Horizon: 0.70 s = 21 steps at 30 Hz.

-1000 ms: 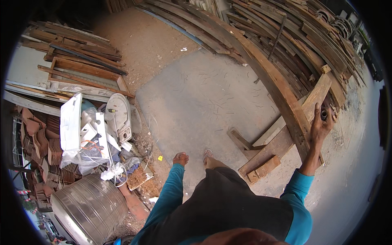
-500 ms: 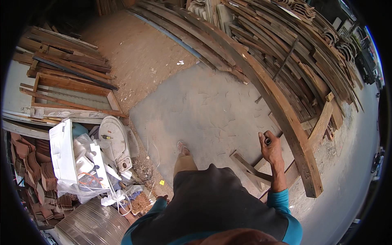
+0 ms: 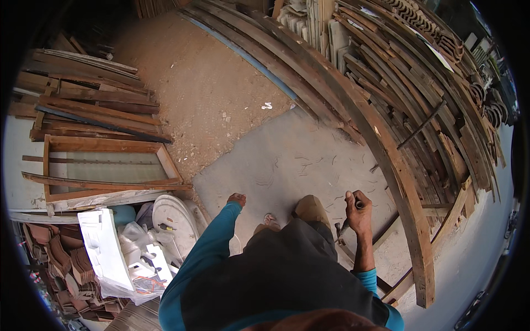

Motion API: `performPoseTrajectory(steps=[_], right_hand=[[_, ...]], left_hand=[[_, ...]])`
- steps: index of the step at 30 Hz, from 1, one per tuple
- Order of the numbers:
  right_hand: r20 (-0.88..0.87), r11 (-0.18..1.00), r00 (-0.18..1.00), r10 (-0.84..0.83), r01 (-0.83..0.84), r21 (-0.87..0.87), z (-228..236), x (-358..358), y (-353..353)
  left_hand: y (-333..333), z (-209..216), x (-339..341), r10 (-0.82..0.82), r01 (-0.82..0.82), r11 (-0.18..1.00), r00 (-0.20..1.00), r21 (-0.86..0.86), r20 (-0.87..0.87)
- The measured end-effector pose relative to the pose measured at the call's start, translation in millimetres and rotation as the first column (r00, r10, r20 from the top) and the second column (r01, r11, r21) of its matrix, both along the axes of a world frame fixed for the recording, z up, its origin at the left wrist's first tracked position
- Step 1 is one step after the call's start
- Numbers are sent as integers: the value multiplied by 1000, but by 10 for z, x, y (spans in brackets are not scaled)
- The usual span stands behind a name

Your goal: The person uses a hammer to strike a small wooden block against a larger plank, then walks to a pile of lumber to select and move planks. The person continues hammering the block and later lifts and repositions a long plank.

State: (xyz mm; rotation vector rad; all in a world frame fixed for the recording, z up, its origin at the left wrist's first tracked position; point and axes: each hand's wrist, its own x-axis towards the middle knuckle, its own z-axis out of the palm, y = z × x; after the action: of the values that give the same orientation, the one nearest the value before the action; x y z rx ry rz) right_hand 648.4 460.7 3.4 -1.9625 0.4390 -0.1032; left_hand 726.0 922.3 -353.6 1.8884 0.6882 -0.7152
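My right hand (image 3: 359, 212) is closed around the handle of what looks like a hammer (image 3: 342, 228). The round handle end shows above the fist, and the dark metal head hangs beside my right leg. Ahead of my body, at the end of a teal sleeve, my left hand (image 3: 238, 199) hangs over the concrete with its fingers loosely bent and nothing visible in it. A long wooden beam (image 3: 398, 182) slants past just right of my right hand. Below that hand lies a small wooden frame (image 3: 380, 240), partly hidden by my arm.
Stacked old timber (image 3: 436, 105) fills the right side. To the left are a wooden window frame (image 3: 105, 144), more planks (image 3: 94, 105), a white toilet-like basin (image 3: 175, 220), white foam packaging (image 3: 105, 248) and roof tiles (image 3: 63, 259). A concrete slab (image 3: 265, 160) meets bare dirt (image 3: 193, 77) ahead.
My left hand has swung forward from beside my body. My right hand still holds the tool, whose head now shows. The view has shifted and my feet have moved.
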Motion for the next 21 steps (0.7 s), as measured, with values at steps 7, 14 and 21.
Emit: performPoseTrajectory(steps=[7, 14, 21], right_hand=[[122, 996, 992, 10, -21, 92, -202, 1642, -74], [288, 822, 784, 550, -570, -18, -206, 3527, -185], [277, 652, 606, 746, -748, -121, -179, 4666, -448]], left_hand=[[-1589, 640, 2180, -330, 323, 914, 944, -247, 14], [-2889, 1100, 3569, -608, 477, 677, 792, -561, -60], [-3511, 1341, 4583, -252, -523, 518, 663, -677, -705]])
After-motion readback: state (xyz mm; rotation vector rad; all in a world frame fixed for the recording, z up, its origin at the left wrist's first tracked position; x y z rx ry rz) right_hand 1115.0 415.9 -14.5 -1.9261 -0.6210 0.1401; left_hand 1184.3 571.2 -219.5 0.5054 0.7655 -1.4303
